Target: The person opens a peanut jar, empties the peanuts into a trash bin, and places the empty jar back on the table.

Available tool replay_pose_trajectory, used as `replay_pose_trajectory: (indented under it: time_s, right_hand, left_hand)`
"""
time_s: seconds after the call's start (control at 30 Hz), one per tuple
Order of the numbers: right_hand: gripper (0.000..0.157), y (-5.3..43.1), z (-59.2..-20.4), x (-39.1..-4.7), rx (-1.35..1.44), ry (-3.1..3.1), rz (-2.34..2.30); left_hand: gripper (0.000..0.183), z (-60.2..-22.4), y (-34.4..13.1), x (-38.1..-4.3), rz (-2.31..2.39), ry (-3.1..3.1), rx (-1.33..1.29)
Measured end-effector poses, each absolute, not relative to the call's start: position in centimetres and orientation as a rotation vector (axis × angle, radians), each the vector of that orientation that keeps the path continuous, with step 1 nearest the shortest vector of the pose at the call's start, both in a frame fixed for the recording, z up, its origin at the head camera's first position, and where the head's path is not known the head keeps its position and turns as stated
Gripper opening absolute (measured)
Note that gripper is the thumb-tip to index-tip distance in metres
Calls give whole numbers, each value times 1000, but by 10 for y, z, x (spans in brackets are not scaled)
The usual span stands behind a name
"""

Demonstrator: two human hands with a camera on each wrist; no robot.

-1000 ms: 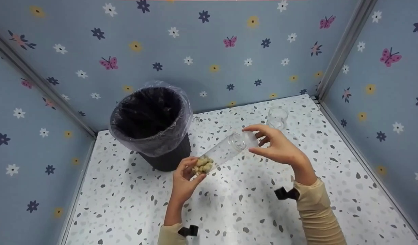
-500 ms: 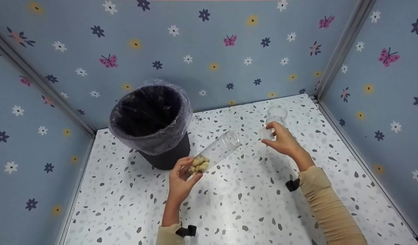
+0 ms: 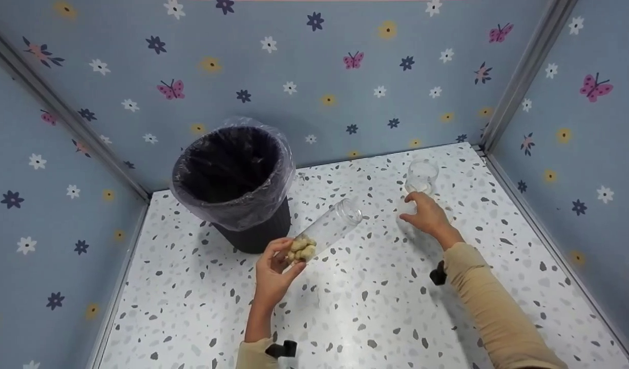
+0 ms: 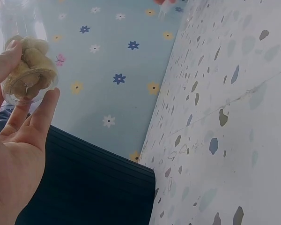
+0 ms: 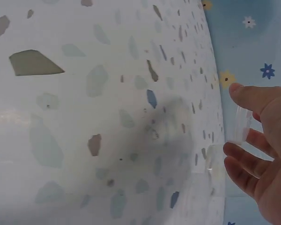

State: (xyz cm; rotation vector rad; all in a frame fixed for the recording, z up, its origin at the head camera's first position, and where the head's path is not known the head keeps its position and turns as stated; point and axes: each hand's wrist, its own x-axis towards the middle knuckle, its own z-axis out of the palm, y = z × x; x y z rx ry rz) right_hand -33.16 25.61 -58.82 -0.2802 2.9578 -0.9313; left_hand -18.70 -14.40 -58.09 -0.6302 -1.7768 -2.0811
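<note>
My left hand (image 3: pixel 273 274) grips the closed end of a clear bottle (image 3: pixel 331 228), which is tilted with its uncapped mouth up and to the right. Several peanuts (image 3: pixel 301 248) in their shells lie at the bottle's lower end, also seen among the fingers in the left wrist view. Low over the right part of the table, my right hand (image 3: pixel 428 215) holds a translucent round lid (image 5: pixel 240 125) between thumb and fingers. Whether the lid touches the table cannot be told. Just behind this hand stands a clear cup (image 3: pixel 422 177).
A black trash bin (image 3: pixel 258 230) with a clear plastic liner (image 3: pixel 227 215) stands at the back left, close to the bottle. Flowered wall panels (image 3: pixel 314 66) enclose the speckled white table (image 3: pixel 355 318) at the back and both sides.
My right hand has carried the lid away from the bottle's mouth, to the right and down toward the table beside the cup. The left hand and bottle have barely moved.
</note>
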Motion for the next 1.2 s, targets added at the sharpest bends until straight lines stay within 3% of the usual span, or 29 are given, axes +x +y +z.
replay_pose_trajectory:
  time_s: [0.33, 0.87, 1.2]
  right_hand:
    - [46, 250, -615, -331, -194, 2995, -831]
    - [42, 254, -628, -328, -183, 3023, -883]
    - [47, 247, -629, -317, 28, 3069, -1032]
  left_hand:
    - [48, -585, -143, -187, -2122, -1798, -601]
    - [48, -586, -139, -187, -2133, -1802, -598]
    - [49, -588, -137, -186, -2153, -1797, -601]
